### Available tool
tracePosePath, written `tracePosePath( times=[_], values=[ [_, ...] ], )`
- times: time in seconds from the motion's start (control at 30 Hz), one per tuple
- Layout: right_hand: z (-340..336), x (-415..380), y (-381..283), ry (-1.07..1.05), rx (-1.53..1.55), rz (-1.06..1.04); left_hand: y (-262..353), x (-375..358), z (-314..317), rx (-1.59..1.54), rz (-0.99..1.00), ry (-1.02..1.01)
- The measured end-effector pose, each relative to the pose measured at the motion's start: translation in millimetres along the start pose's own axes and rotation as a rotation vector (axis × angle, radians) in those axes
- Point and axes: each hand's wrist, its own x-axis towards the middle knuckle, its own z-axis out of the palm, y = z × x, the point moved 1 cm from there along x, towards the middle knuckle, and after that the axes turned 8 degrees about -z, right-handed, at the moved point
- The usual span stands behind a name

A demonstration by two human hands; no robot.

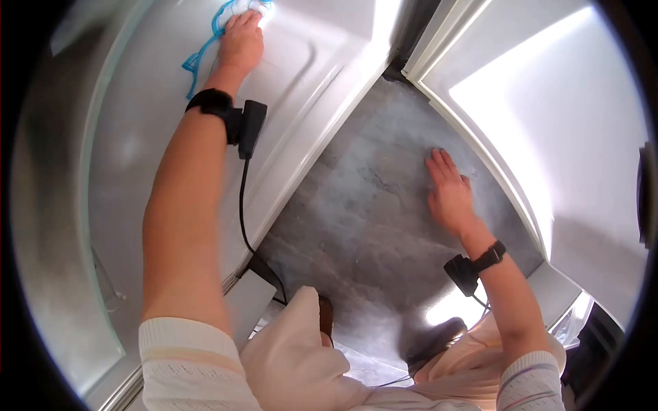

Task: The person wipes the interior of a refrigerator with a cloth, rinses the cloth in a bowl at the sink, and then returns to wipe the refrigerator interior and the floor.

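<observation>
My left hand (243, 46) reaches to the far upper left, its fingers closed over a white cloth with blue edging (218, 20). The cloth lies against the smooth white inner surface (288, 75) of what looks like a refrigerator. A loose blue strip of it trails down beside my wrist. Over the grey floor hangs my right hand (450, 195), holding nothing, its fingers stretched out and slightly apart. It is nearest to the edge of the open white door (582, 103).
At the left stands a clear glass panel or shelf (62, 274). Black wrist straps carry small black boxes (252, 129), with a cable running down from the left one. Grey marbled flooring (343, 212) lies between the white cabinet and door. My knees and dark shoes are below.
</observation>
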Motion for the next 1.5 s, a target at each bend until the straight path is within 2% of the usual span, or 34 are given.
tracePosePath(
  times=[0.07,0.13,0.2,0.27,0.33,0.4,0.47,0.57,0.63,0.67,0.73,0.77,0.83,0.87,0.93,1.0,1.03,1.07,1.17,1.23,1.27,1.33,1.37,1.43,1.47,1.5],
  values=[
    [-2.2,1.2,-1.4,-0.005,0.005,0.020,-1.9,-2.7,-10.0,-0.132,0.077,-0.395],
    [-1.9,2.6,-2.9,-0.014,0.014,0.040,21.7,-39.3,-34.2,-0.169,0.099,-0.337],
    [1.7,4.1,-2.0,-0.020,0.022,0.056,36.3,-45.2,-42.0,-0.207,0.120,-0.275],
    [4.3,5.4,-1.8,-0.024,0.013,0.057,37.1,-44.8,-42.3,-0.084,0.140,-0.184],
    [3.0,6.5,-2.0,-0.022,-0.003,0.063,29.4,-32.4,-34.4,-0.066,0.138,-0.217],
    [-0.2,3.9,-3.7,-0.052,-0.026,0.072,23.0,-0.1,-23.4,0.175,0.028,-0.279],
    [-1.9,2.3,-3.9,-0.060,-0.022,0.065,22.1,6.1,-16.9,0.166,-0.039,-0.340],
    [-4.3,5.2,-3.1,-0.057,-0.011,0.067,35.2,12.2,-18.9,0.126,-0.127,-0.235],
    [-2.2,2.8,-3.4,-0.065,0.003,0.081,46.1,7.9,-36.6,-0.027,-0.300,-0.498],
    [-1.8,3.4,-4.4,-0.061,0.007,0.079,45.7,0.2,-39.9,-0.024,-0.296,-0.498],
    [0.1,3.9,-4.9,-0.061,0.009,0.077,46.6,-14.1,-46.0,-0.068,-0.237,-0.293],
    [1.4,3.7,-4.0,-0.056,-0.015,0.071,45.3,-12.2,-41.9,-0.070,-0.239,-0.296],
    [4.4,3.2,-4.1,-0.049,-0.039,0.062,36.4,1.3,-28.9,-0.025,-0.402,-0.263],
    [5.8,4.4,-3.9,-0.031,-0.037,0.071,33.1,7.5,-25.2,-0.024,-0.404,-0.260],
    [13.1,6.5,-1.3,-0.007,-0.036,0.078,25.9,20.9,-17.9,0.101,-0.530,-0.269],
    [27.2,1.5,-0.9,0.140,-0.094,0.079,6.6,31.9,-17.0,-0.038,-0.662,-0.215],
    [30.2,0.3,-0.3,0.139,-0.094,0.083,-2.7,30.9,-14.0,-0.306,-0.866,-0.085],
    [32.2,-0.1,-1.5,0.149,-0.118,0.090,6.7,31.4,-30.8,-0.459,-0.932,0.077],
    [36.8,-1.3,-2.1,0.170,-0.135,0.090,8.8,45.8,-28.1,-0.527,-0.871,0.102],
    [38.2,0.1,-0.7,0.183,-0.131,0.081,5.1,55.1,8.0,0.091,-0.468,0.066],
    [39.7,-0.7,-0.1,0.175,-0.123,0.082,1.7,49.2,14.6,0.094,-0.472,0.058],
    [41.2,-3.5,3.0,0.162,-0.111,0.088,-2.5,41.2,23.8,0.077,-0.232,0.219],
    [41.3,-4.3,4.1,0.161,-0.104,0.080,-1.5,36.1,16.3,0.088,-0.235,0.211],
    [40.3,-2.0,4.8,0.174,-0.084,0.076,11.3,34.7,-5.6,0.157,-0.116,-0.108],
    [41.3,-2.5,6.3,0.177,-0.085,0.065,10.9,32.7,-10.0,0.159,-0.113,-0.106],
    [41.2,-2.8,7.7,0.181,-0.089,0.054,10.5,30.6,-13.3,0.213,-0.109,-0.193]
  ],
)
